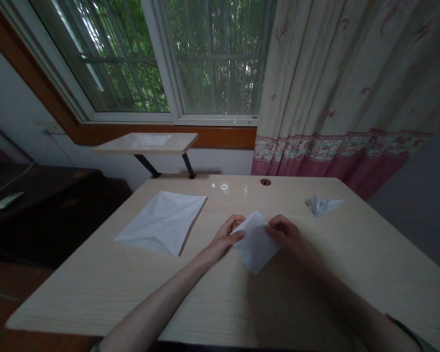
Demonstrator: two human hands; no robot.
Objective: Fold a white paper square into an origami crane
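Note:
A small folded white paper [255,240], diamond-shaped, lies on the pale wooden table [95,283] in front of me. My left hand [227,235] pinches its left edge with curled fingers. My right hand [284,232] grips its right edge, fingers closed on the paper. Both hands rest on the tabletop on either side of the paper.
A larger creased white sheet [163,222] lies flat to the left. A small folded paper figure [320,205] sits at the far right. A cable hole [265,182] is near the table's far edge. A wall shelf [146,143], window and curtain [352,98] stand behind; a dark cabinet [40,195] is left.

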